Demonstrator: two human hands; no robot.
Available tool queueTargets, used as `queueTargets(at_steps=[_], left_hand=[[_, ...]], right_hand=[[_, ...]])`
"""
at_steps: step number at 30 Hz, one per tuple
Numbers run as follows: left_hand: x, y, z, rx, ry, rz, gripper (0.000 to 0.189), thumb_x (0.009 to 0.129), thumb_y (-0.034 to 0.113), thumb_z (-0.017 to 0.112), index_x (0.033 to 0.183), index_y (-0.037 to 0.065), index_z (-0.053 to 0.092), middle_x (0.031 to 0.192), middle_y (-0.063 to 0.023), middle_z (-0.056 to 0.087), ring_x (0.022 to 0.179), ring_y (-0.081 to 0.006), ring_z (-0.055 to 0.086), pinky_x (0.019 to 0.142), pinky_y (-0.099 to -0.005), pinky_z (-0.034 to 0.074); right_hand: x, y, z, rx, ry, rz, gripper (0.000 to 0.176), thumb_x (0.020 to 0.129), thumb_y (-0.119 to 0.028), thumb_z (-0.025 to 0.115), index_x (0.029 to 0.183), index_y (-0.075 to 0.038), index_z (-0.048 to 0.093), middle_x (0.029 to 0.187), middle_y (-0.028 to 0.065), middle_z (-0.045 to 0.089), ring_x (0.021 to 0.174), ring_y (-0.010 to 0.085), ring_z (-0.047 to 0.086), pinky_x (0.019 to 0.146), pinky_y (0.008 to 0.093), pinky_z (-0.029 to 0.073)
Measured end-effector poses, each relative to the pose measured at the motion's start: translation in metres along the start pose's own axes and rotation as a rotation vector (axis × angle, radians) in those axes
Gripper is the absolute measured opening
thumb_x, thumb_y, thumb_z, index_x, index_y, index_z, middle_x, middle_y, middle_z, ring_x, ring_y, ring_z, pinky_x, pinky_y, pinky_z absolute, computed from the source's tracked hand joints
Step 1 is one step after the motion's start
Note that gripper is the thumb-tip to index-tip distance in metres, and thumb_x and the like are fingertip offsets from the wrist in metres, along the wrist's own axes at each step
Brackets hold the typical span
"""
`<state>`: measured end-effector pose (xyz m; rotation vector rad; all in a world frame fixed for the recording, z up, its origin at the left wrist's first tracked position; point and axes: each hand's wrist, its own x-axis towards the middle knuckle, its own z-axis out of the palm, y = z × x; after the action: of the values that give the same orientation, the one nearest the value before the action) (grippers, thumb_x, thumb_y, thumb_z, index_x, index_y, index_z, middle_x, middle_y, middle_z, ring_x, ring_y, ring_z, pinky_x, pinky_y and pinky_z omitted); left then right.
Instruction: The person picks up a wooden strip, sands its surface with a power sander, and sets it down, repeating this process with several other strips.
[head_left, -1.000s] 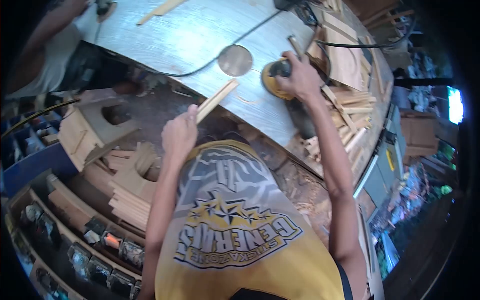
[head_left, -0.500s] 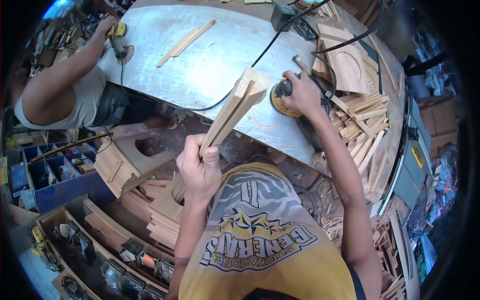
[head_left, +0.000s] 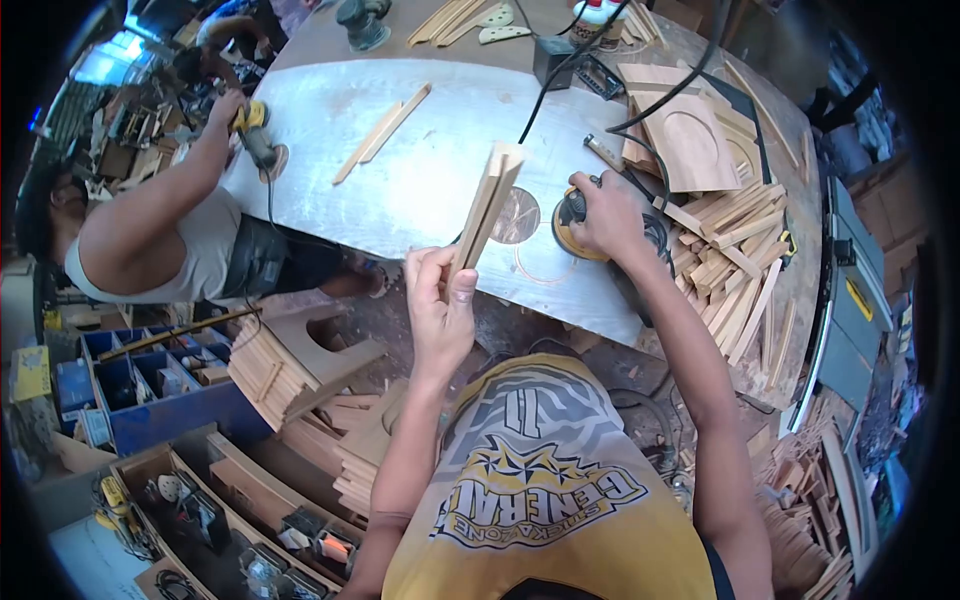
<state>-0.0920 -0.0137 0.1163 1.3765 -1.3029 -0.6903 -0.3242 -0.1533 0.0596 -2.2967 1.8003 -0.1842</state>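
My left hand [head_left: 441,305] is wrapped round the lower end of a grooved wooden piece [head_left: 490,200], which points up and away over the near edge of the pale work board [head_left: 340,110]. On the right part of that board, my right hand [head_left: 608,213] grips a yellow and black sander [head_left: 572,228]. The sander's underside is hidden. Just left of it a round hole [head_left: 518,217] shows in the board. Two thin wooden strips [head_left: 383,132] lie farther off on the board.
Wood strips [head_left: 735,240] and cut panels [head_left: 690,140] are heaped on the right. A black cable [head_left: 545,90] crosses the board's far side. Another person [head_left: 160,220] works with a sander [head_left: 257,135] at the left. Blue bins [head_left: 180,400] stand lower left.
The view has shifted, so most things appear farther right or lower. The wooden piece in my left hand is more upright, uncovering the round hole. My right hand still holds the sander.
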Motion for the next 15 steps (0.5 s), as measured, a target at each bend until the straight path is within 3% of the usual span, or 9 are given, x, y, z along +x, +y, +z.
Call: queueTargets(at_steps=[1, 8, 9, 12, 14, 15], left_hand=[[0.004, -0.005, 0.006, -0.017, -0.016, -0.007, 0.038, 0.098, 0.036, 0.068, 0.113, 0.001, 0.064, 0.101, -0.0073, 0.047, 0.085, -0.0162, 0.046, 0.078, -0.03, 0.041], [0.02, 0.005, 0.044, -0.01, -0.052, 0.101, 0.026, 0.095, 0.016, 0.072, 0.112, 0.0, 0.059, 0.104, -0.0084, 0.056, 0.086, -0.0142, 0.051, 0.076, -0.0297, 0.044], [0.023, 0.01, 0.045, 0.035, -0.096, 0.115, 0.026, 0.096, 0.005, 0.068, 0.116, -0.001, 0.053, 0.112, -0.0071, 0.054, 0.094, -0.0103, 0.053, 0.082, -0.0263, 0.046], [0.028, 0.022, 0.054, 0.015, -0.071, 0.119, 0.023, 0.095, 0.0, 0.066, 0.115, -0.001, 0.053, 0.117, -0.0088, 0.054, 0.101, -0.0114, 0.055, 0.089, -0.0273, 0.047], [0.028, 0.019, 0.056, 0.017, -0.023, 0.128, 0.021, 0.095, -0.002, 0.064, 0.114, -0.002, 0.054, 0.112, -0.0108, 0.059, 0.099, -0.0133, 0.062, 0.086, -0.0278, 0.052], [0.027, 0.011, 0.054, 0.036, -0.007, 0.026, 0.02, 0.095, -0.001, 0.064, 0.113, -0.002, 0.055, 0.106, -0.0112, 0.062, 0.093, -0.0146, 0.065, 0.08, -0.0274, 0.055]], right_hand=[[-0.002, 0.001, 0.001, 0.011, 0.011, -0.005, 0.063, 0.071, -0.025, 0.079, 0.129, -0.022, 0.055, 0.115, 0.0226, 0.055, 0.096, 0.0439, 0.065, 0.078, 0.0513, 0.057], [-0.01, 0.008, -0.001, 0.063, -0.034, 0.013, 0.061, 0.075, -0.026, 0.077, 0.131, -0.02, 0.056, 0.12, 0.0246, 0.054, 0.1, 0.0438, 0.064, 0.079, 0.0503, 0.058], [-0.011, 0.009, -0.001, 0.064, -0.041, 0.004, 0.06, 0.075, -0.027, 0.077, 0.131, -0.02, 0.056, 0.12, 0.0248, 0.054, 0.1, 0.044, 0.064, 0.079, 0.0504, 0.058], [-0.008, 0.015, -0.002, 0.051, -0.043, -0.041, 0.059, 0.077, -0.028, 0.078, 0.131, -0.019, 0.056, 0.118, 0.0252, 0.055, 0.099, 0.0444, 0.064, 0.077, 0.0503, 0.058], [-0.007, 0.018, 0.0, 0.072, -0.028, -0.049, 0.059, 0.076, -0.027, 0.078, 0.13, -0.018, 0.056, 0.115, 0.0249, 0.055, 0.096, 0.0445, 0.065, 0.075, 0.0497, 0.058], [-0.007, 0.02, 0.002, 0.072, -0.04, -0.058, 0.059, 0.076, -0.027, 0.078, 0.13, -0.018, 0.056, 0.115, 0.0249, 0.055, 0.096, 0.0445, 0.065, 0.075, 0.0497, 0.058]])
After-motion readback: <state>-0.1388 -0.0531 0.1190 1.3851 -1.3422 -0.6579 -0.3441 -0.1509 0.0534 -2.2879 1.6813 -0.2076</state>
